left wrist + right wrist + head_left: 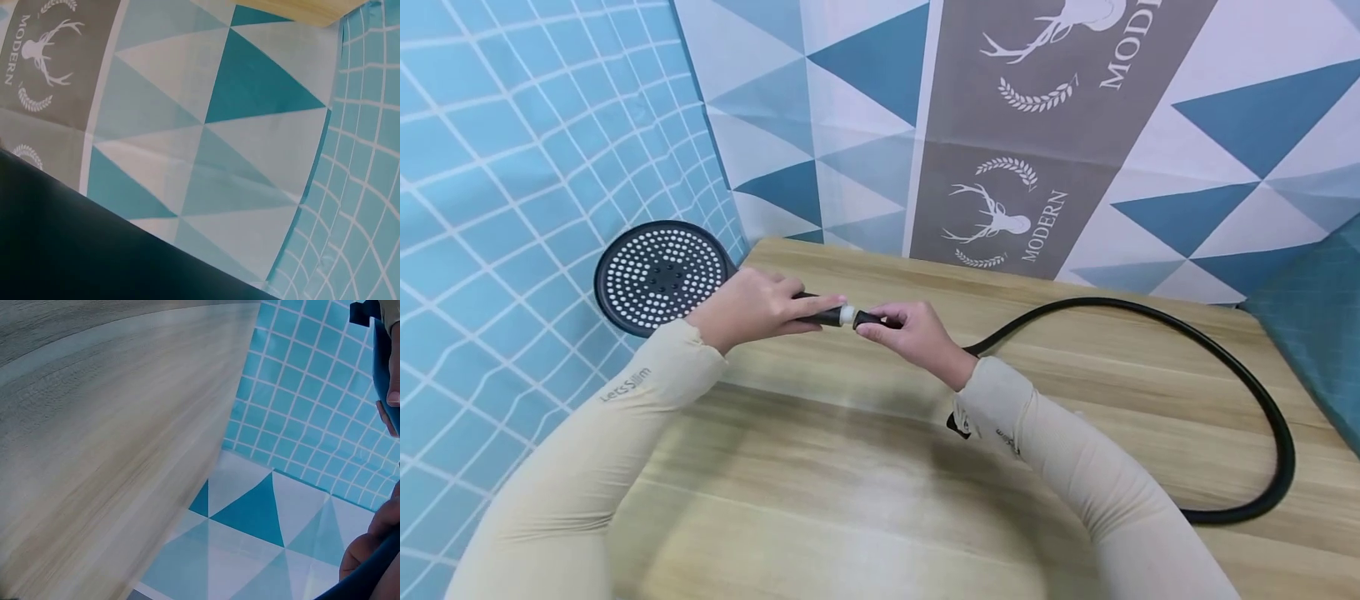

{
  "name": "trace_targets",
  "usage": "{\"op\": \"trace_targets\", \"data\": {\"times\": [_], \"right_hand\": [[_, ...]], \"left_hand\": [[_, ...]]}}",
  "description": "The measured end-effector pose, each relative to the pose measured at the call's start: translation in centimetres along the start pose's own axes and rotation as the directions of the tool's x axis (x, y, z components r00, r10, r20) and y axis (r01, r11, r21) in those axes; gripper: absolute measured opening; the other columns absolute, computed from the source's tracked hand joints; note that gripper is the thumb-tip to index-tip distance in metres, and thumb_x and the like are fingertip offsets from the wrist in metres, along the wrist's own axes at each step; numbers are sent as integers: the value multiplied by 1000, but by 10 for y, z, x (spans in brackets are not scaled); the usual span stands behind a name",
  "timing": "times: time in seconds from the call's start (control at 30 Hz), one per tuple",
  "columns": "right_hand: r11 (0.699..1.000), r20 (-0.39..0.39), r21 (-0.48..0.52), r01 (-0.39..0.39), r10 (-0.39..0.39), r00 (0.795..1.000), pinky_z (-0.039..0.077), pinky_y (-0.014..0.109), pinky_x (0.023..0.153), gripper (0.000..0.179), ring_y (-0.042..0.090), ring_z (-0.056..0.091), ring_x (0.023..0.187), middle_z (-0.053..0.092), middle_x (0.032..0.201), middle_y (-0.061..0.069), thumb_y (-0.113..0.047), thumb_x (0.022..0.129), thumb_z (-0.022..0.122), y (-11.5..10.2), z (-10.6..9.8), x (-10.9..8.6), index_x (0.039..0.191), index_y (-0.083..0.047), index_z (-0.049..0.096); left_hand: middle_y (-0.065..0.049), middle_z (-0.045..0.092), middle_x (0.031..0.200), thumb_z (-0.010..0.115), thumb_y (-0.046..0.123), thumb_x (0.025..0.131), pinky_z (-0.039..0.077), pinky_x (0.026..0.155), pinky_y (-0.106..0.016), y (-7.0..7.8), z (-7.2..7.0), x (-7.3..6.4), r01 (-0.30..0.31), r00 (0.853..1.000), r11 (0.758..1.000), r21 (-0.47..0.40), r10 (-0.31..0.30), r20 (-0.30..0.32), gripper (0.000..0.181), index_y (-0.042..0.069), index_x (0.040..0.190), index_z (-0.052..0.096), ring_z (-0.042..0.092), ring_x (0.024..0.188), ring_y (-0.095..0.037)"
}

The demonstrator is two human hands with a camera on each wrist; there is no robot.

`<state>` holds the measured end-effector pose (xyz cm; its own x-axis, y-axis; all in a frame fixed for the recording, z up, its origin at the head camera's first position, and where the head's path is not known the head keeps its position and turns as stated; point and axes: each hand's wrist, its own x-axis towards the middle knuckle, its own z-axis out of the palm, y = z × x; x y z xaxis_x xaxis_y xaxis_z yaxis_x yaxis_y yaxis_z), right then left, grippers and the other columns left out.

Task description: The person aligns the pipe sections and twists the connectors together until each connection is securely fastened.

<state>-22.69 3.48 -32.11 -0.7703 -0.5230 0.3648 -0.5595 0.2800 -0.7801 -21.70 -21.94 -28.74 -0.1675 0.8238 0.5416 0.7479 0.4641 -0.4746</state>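
A black shower head (pixel 662 279) with a round, white-dotted spray face is at the left in the head view. My left hand (pixel 756 310) grips its handle (pixel 827 317), the index finger stretched along it. From the handle's end sticks a short white connector (pixel 847 315). Right in front of that, my right hand (pixel 913 332) pinches the black end fitting (pixel 863 320) of a shower hose (pixel 1247 379) between thumb and fingers. The right wrist view catches part of my right hand (pixel 362 556) low at its right edge, with my left hand (pixel 394 375) above it.
The hose loops widely over the wood-grain tabletop (pixel 820 500) at the right. Another black piece (pixel 957 427) shows beside my right sleeve. Blue tiled sheeting (pixel 490 208) stands at the left, a triangle-patterned backdrop (pixel 857 125) behind. A dark shape (pixel 75 244) covers the left wrist view's lower corner.
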Motion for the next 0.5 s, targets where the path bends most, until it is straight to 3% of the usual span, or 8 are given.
{"op": "trace_targets", "data": {"times": [0.23, 0.5], "right_hand": [[994, 12, -109, 0, 1, 1000, 41, 21, 51, 26, 5, 47, 55, 70, 78, 11, -15, 86, 74, 2, 1, -2, 103, 4, 73], [992, 24, -129, 5, -2, 1000, 41, 20, 52, 23, 5, 47, 55, 70, 76, 9, -16, 86, 74, 1, 2, 1, 100, 3, 75]], "left_hand": [[-6, 45, 60, 30, 43, 105, 27, 34, -26, 3, 7, 3, -36, 999, 998, 42, 36, -7, 45, 20, 120, 66, 30, 39, -14], [-6, 44, 61, 30, 42, 105, 26, 35, -26, 2, 7, 2, -41, 999, 998, 37, 41, -18, 42, 21, 122, 62, 29, 40, -15]]}}
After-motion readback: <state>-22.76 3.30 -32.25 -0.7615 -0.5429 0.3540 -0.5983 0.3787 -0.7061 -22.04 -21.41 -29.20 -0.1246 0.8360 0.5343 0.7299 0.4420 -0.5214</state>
